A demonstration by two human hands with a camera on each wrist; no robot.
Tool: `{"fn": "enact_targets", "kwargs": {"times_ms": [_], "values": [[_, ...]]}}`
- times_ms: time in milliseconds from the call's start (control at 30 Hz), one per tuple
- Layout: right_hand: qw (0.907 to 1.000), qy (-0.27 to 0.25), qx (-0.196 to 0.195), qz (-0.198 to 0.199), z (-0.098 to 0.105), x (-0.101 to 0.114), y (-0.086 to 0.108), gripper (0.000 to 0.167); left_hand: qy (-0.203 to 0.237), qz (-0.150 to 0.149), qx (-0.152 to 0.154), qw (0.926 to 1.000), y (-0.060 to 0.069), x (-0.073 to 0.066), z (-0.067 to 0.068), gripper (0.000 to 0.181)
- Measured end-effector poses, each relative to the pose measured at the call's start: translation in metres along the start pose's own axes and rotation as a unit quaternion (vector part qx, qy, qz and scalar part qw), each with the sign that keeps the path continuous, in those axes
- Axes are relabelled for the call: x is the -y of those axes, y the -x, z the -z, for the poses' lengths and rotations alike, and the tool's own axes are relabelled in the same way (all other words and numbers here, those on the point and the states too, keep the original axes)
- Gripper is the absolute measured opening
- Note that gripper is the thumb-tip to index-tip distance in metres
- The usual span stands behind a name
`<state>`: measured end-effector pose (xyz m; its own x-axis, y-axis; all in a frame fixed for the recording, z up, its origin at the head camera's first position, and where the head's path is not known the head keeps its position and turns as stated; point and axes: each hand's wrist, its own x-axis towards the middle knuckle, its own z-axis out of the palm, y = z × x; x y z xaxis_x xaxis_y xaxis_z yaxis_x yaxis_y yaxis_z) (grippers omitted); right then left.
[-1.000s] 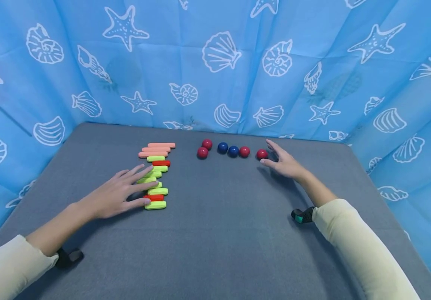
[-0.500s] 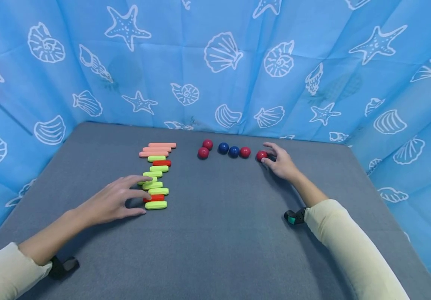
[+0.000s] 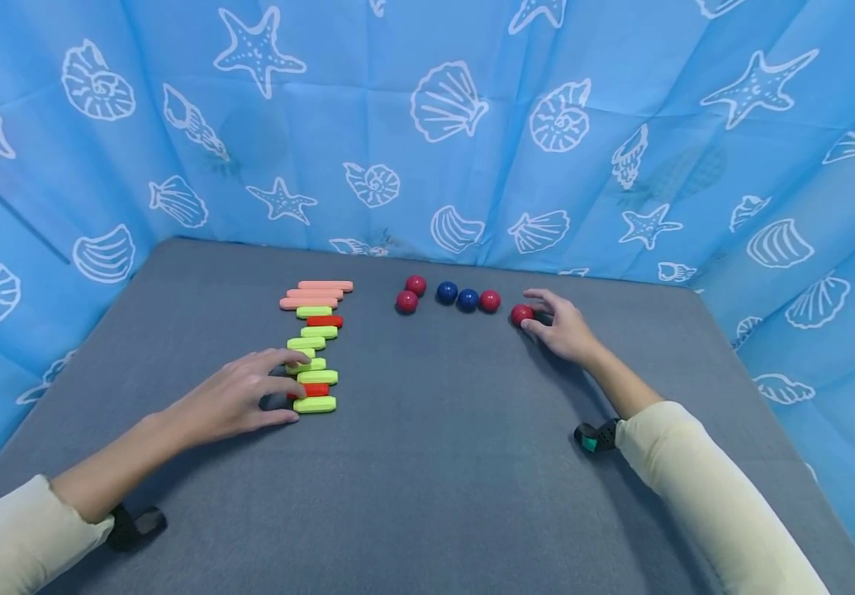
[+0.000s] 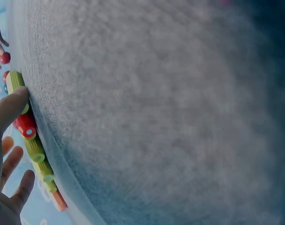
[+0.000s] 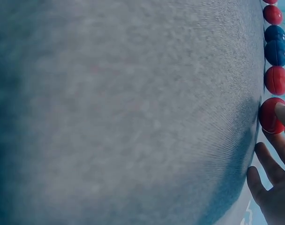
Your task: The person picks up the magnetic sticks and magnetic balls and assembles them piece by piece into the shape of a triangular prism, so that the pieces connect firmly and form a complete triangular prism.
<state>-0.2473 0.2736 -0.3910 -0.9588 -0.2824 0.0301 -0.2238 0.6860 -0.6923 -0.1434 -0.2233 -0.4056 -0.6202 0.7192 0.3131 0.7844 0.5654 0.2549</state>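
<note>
On the right of the table in the head view, my right hand [image 3: 567, 330] pinches a red ball [image 3: 521, 315] between thumb and index finger. The right wrist view shows the thumb on that red ball [image 5: 271, 116], with the other fingers spread. My left hand [image 3: 237, 392] is at the near end of a column of short sticks, fingers bent loosely and apart. Its index fingertip lies over a red stick [image 3: 319, 389], and its thumb is beside the nearest yellow-green stick [image 3: 315, 405]. Whether they touch, I cannot tell. The left fingers partly cover some yellow-green sticks.
Left of the held ball are a red ball [image 3: 490, 301], two blue balls [image 3: 467, 300] and two more red balls [image 3: 407, 302]. Salmon sticks [image 3: 313, 303] lie at the column's far end. A blue shell-print curtain [image 3: 368, 124] stands behind the grey table [image 3: 442, 479].
My right hand has closed its thumb and index finger around the red ball. The left hand has drawn its spread fingers in and back toward the column's near end.
</note>
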Motion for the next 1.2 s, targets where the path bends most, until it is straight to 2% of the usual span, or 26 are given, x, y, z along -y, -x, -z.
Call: {"fn": "enact_targets", "kwargs": {"times_ms": [267,400,567,733,900,1200], "values": [[0.9994,-0.009,0.027,0.019,0.001,0.002,0.012,0.056,0.016,-0.003,-0.003,0.9999,-0.009,-0.007,-0.008,0.032],[0.9984,-0.015,0.046,0.029,-0.001,0.006,0.02,0.056,0.047,0.016,0.002,0.9987,-0.02,-0.015,-0.012,0.028],[0.9955,-0.038,0.066,0.057,-0.008,0.012,0.028,0.055,0.098,0.056,0.008,0.9936,-0.045,-0.025,-0.018,0.023],[0.992,-0.047,0.085,0.08,-0.018,0.02,0.035,0.054,0.141,0.066,0.013,0.9877,-0.078,-0.032,-0.03,0.022],[0.9889,-0.061,0.099,0.093,-0.027,0.027,0.039,0.054,0.179,0.084,0.031,0.9798,-0.108,-0.035,-0.044,0.021],[0.9856,-0.064,0.116,0.105,-0.037,0.037,0.042,0.054,0.185,0.124,0.072,0.9723,-0.142,-0.041,-0.058,0.022]]}}
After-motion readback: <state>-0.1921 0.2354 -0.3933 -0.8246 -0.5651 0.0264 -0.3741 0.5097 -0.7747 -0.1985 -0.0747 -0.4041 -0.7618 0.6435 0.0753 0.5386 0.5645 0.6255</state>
